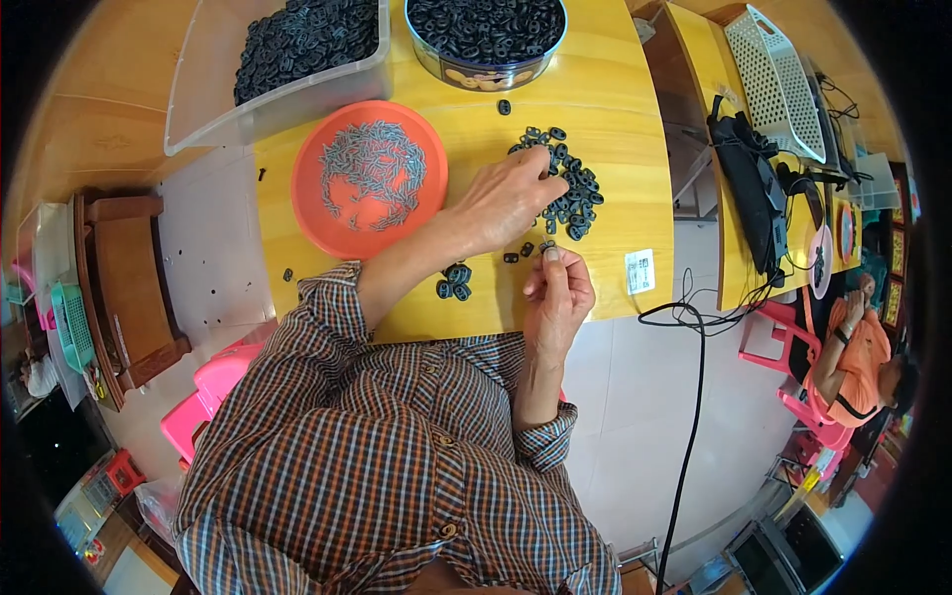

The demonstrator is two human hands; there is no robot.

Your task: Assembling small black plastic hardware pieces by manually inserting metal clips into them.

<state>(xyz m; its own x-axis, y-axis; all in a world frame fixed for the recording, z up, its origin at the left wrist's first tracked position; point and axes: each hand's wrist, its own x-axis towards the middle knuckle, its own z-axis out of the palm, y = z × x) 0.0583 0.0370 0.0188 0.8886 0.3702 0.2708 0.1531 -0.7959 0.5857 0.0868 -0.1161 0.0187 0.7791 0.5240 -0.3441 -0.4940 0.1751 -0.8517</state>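
My left hand (506, 203) reaches across to a loose pile of small black two-holed plastic pieces (580, 188). Its fingers are bent and closed over the pile's left side, and whatever the tips hold is hidden. Just below the pile, my right hand (560, 293) pinches a small black plastic piece (547, 247) between thumb and fingers. Beside it on the table lie a couple of single black pieces (511, 258). Below my left wrist sits a small cluster of black pieces (454, 282). An orange plate (309, 188) of small silvery screws or pins (372, 164) stands left of my left forearm.
A clear plastic bin (198, 114) and a round tin (496, 77), both filled with black pieces, stand at the back of the yellow table (615, 89). A white label (640, 271) lies near the right edge. A black cable (699, 397) hangs at right; another person (858, 362) sits beyond.
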